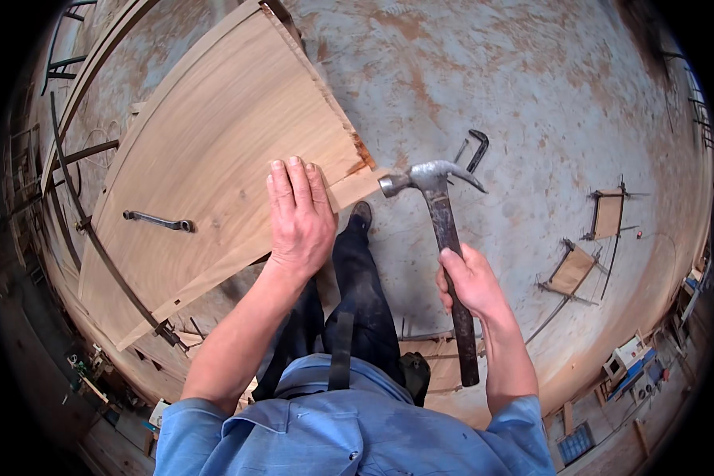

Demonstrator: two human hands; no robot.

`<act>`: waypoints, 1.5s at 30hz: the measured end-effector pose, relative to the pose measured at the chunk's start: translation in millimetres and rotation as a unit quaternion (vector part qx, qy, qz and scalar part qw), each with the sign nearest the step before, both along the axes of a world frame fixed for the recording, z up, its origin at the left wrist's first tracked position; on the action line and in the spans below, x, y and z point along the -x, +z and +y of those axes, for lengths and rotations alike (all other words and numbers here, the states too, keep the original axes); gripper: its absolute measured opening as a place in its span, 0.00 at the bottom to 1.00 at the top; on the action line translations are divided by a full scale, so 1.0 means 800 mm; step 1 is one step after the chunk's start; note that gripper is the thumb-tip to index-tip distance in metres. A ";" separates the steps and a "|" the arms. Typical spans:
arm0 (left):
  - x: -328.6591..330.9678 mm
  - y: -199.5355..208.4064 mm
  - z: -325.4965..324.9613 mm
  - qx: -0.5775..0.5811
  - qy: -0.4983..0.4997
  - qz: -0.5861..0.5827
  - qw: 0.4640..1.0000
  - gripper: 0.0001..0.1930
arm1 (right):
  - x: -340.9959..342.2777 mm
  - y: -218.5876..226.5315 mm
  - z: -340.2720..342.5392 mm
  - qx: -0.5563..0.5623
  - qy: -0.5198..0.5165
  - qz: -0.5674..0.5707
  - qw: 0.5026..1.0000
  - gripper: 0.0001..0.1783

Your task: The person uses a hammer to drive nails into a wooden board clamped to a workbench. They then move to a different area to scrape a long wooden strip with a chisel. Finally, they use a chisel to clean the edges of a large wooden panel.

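On the left, a long metal clamp (117, 276) lies across one end of the big wood panel (206, 151). Next to it, a small metal wrench (159, 221) lies on top of the wood, and no hand is on it. The panel takes up the left and middle, right in front of the person.

The left hand (302, 230) is flat and open on the panel, with its fingers close together. It presses on the wood and has hold of nothing. Under it, a wood strip (357, 187) runs along the near side, and its end pokes out past the panel. The panel's right edge looks rough and brown there.

Then comes the hammer (444, 226), its head by the strip's end. I can't tell if they touch. The right hand (472, 282) is curled tight around the handle.

The work looks part done to me. The strip is in place along the side, and a clamp is on the left end. What seems left is getting the strip's right end to sit well and making that rough edge neat. I can't tell if the joint is tight.
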State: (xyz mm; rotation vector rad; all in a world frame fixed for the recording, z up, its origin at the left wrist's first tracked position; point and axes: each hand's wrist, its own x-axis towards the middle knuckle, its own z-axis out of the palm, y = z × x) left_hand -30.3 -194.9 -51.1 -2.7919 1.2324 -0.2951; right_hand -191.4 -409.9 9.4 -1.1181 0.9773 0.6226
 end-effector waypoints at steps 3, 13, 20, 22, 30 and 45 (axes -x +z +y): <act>0.000 0.000 0.005 0.011 0.001 0.005 1.000 0.27 | 0.003 -0.001 -0.007 -0.009 -0.031 0.013 0.999 0.15; 0.000 0.006 0.003 0.016 -0.006 0.005 1.000 0.27 | 0.010 -0.004 -0.010 -0.009 -0.028 -0.018 0.999 0.15; -0.001 0.005 0.005 0.020 -0.007 0.009 1.000 0.23 | 0.004 0.004 0.002 -0.007 -0.019 0.006 1.000 0.14; 0.001 0.008 0.006 0.030 -0.004 0.024 0.999 0.23 | 0.004 0.016 0.001 0.019 -0.011 0.018 1.000 0.13; -0.002 0.007 0.020 0.114 0.018 0.073 0.991 0.23 | -0.084 0.090 0.041 0.133 0.134 -0.193 0.963 0.29; 0.027 0.019 0.097 0.142 -0.002 0.066 0.988 0.22 | -0.242 0.000 0.180 0.517 0.373 -0.315 0.703 0.20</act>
